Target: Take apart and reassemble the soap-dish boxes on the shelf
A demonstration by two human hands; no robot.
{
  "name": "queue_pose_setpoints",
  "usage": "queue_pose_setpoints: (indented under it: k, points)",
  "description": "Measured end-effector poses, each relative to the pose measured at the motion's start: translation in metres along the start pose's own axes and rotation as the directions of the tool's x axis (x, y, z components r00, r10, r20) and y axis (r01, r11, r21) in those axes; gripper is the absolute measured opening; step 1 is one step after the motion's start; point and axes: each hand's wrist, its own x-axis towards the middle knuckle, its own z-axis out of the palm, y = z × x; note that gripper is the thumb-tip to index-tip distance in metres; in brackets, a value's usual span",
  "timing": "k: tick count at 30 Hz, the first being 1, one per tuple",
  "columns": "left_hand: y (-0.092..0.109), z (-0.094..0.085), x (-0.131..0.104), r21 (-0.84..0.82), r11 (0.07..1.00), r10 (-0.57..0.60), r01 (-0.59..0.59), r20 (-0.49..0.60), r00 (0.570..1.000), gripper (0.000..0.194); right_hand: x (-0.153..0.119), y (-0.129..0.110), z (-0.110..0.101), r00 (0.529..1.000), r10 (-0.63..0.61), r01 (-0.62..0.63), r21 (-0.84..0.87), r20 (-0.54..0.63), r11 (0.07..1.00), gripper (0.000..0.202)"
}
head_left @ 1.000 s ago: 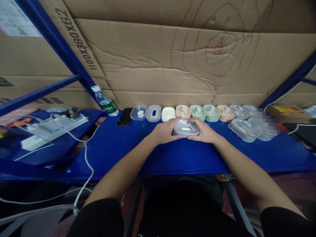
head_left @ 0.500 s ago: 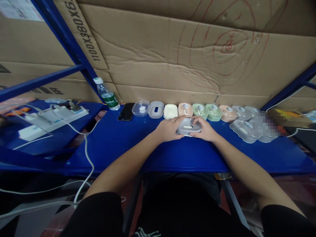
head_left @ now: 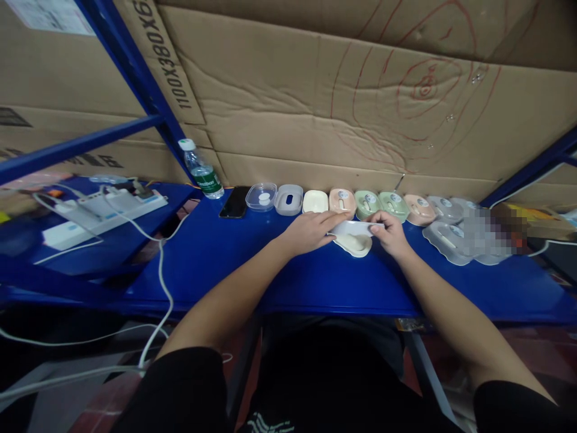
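Between my hands is a pale grey box part (head_left: 356,228), tilted up so that its side faces me. My right hand (head_left: 388,233) pinches its right end between thumb and fingers. My left hand (head_left: 311,233) is at its left end, fingers pressed together along it. A cream, wavy-edged piece (head_left: 355,245) lies under and in front of the grey part on the blue table (head_left: 315,285). Behind my hands stand a cream box (head_left: 315,202), a pink box (head_left: 341,202) and green boxes (head_left: 367,204) in a row.
Left of the row are a grey lid (head_left: 289,199), a clear tray (head_left: 261,197), a black phone (head_left: 233,202) and a water bottle (head_left: 205,174). Grey wavy-edged boxes (head_left: 446,242) lie at the right. Cardboard (head_left: 270,90) stands behind; a power strip (head_left: 106,218) is far left.
The grey part has been tilted up from the cream piece, which now shows below it. My right hand has moved slightly right, and the view has shifted a little.
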Motion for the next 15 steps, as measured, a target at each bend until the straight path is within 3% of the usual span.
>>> queue_pose_setpoints:
  k: [5, 9, 15]
  points:
    - [0.011, -0.001, 0.003, 0.158, 0.975, 0.145, -0.154, 0.068, 0.987, 0.061, 0.000, -0.002, -0.006, 0.992, 0.066, -0.069, -0.024, -0.106, 0.997, 0.071]
    - [0.013, 0.000, 0.004, 0.184, 0.963, 0.185, -0.195, 0.070, 0.980, 0.063, -0.002, 0.001, -0.007, 0.972, 0.135, -0.140, -0.015, -0.194, 0.990, 0.085]
    - [0.010, -0.003, 0.003, 0.128, 0.977, 0.179, -0.173, -0.036, 0.983, 0.041, 0.002, 0.007, -0.002, 0.925, 0.249, -0.257, 0.010, -0.286, 0.966, 0.073]
